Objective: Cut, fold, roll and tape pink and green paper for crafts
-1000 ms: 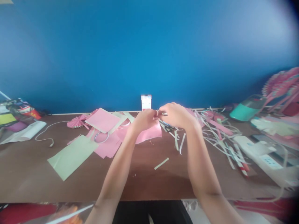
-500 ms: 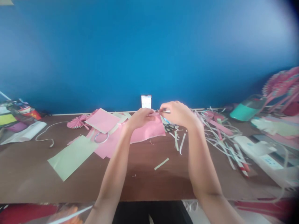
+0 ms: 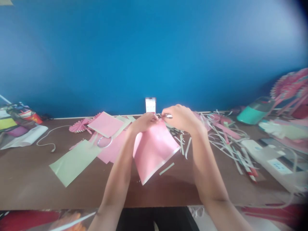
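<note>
My left hand (image 3: pixel 145 122) is closed, its fingertips pinching the upper edge of a pink sheet of paper (image 3: pixel 156 147). The sheet hangs toward me, its pale lower edge tilted and curling above the table. My right hand (image 3: pixel 180 117) is closed beside it, fingertips meeting near the sheet's top corner. A slim white object (image 3: pixel 169 115) shows between the right fingers; its kind is unclear. Under the sheet's right edge lies a narrow pale green strip (image 3: pixel 166 168).
Pink and green sheets (image 3: pixel 75 162) lie left with a white ring (image 3: pixel 104 141) and a pleated pink rosette (image 3: pixel 80 125). A phone (image 3: pixel 150 106) stands by the blue wall. Right are tangled paper strips (image 3: pixel 226 144), a white device (image 3: pixel 274 163) and a teal container (image 3: pixel 255 111).
The pink sheet has swung down and toward me, now hanging broad between my arms. My right hand has shifted slightly left, closer to my left hand.
</note>
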The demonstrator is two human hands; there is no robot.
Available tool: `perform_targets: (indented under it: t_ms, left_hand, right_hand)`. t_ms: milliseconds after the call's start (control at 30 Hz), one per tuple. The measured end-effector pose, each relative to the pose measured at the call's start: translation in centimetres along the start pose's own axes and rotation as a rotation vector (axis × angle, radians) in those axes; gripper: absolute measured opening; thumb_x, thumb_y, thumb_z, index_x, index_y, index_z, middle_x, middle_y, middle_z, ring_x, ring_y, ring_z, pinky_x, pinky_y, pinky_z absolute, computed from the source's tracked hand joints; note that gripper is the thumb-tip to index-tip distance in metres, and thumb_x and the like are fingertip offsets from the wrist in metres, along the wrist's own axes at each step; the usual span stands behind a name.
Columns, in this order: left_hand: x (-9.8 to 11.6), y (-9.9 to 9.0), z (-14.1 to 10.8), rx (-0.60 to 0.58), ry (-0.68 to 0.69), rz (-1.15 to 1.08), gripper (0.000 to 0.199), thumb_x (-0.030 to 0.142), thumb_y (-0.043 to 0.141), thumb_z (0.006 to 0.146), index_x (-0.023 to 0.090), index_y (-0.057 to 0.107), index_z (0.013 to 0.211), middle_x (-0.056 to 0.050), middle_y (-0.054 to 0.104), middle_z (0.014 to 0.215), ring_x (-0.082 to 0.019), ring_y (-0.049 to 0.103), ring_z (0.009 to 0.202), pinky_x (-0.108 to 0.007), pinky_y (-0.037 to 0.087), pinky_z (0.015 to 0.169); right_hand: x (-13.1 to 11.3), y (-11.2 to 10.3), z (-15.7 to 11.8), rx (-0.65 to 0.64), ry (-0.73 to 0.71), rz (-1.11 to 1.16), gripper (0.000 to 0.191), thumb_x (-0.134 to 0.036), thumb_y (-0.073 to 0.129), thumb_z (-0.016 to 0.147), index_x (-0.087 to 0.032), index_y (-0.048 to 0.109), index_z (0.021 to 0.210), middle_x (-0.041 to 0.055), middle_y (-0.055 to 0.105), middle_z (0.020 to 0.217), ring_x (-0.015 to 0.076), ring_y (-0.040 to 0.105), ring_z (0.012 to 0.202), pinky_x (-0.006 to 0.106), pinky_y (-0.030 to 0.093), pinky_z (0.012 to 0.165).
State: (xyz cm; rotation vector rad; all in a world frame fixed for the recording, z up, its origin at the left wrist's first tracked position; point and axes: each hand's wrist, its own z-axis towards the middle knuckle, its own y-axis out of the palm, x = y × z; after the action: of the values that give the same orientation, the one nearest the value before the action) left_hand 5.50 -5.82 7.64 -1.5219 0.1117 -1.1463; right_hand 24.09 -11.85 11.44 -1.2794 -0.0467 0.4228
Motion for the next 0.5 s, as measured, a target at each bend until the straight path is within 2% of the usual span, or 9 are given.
perform_targets:
  t_ms: [133, 267, 400, 500]
  left_hand:
    - [0.0, -0.3, -0.1, -0.025, -0.008, -0.073, 0.027, 0.037, 0.051, 0.085, 0.015, 0.062, 0.074, 0.002, 0.048, 0.062, -0.011, 0.042, 0.061, -0.026, 0.028, 0.057]
    - [-0.4, -0.3, -0.2, -0.015, -0.014, -0.141, 0.024, 0.037, 0.054, 0.085, 0.016, 0.066, 0.089, -0.001, 0.057, 0.075, -0.013, 0.049, 0.068, -0.025, 0.034, 0.061]
    - [-0.5, -0.1, -0.3, -0.010, -0.020, -0.221, 0.032, 0.034, 0.053, 0.087, 0.022, 0.058, 0.116, -0.002, 0.063, 0.086, -0.013, 0.053, 0.070, -0.024, 0.038, 0.062]
    - [-0.3, 0.1, -0.2, 0.027, 0.043, -0.285, 0.034, 0.028, 0.053, 0.087, 0.023, 0.053, 0.120, -0.004, 0.064, 0.096, -0.015, 0.058, 0.081, -0.025, 0.042, 0.069]
  right_hand:
    - [0.4, 0.0, 0.0, -0.030, -0.001, 0.008, 0.025, -0.025, 0.050, 0.082, -0.027, 0.075, 0.090, 0.0033, 0.070, 0.080, 0.0162, 0.055, 0.064, 0.028, 0.031, 0.059]
    - [0.8, 0.1, 0.1, -0.010, -0.013, 0.004, 0.024, -0.027, 0.051, 0.083, -0.027, 0.074, 0.091, 0.0038, 0.071, 0.082, 0.0180, 0.057, 0.069, 0.028, 0.032, 0.059]
    - [1.0, 0.3, 0.2, 0.013, -0.003, -0.009, 0.024, -0.026, 0.050, 0.083, -0.027, 0.073, 0.089, 0.0046, 0.070, 0.081, 0.0187, 0.058, 0.071, 0.028, 0.031, 0.059]
    - [1.2, 0.4, 0.3, 0.012, 0.017, -0.013, 0.023, -0.026, 0.051, 0.083, -0.027, 0.073, 0.089, 0.0049, 0.070, 0.082, 0.0191, 0.059, 0.071, 0.028, 0.031, 0.058]
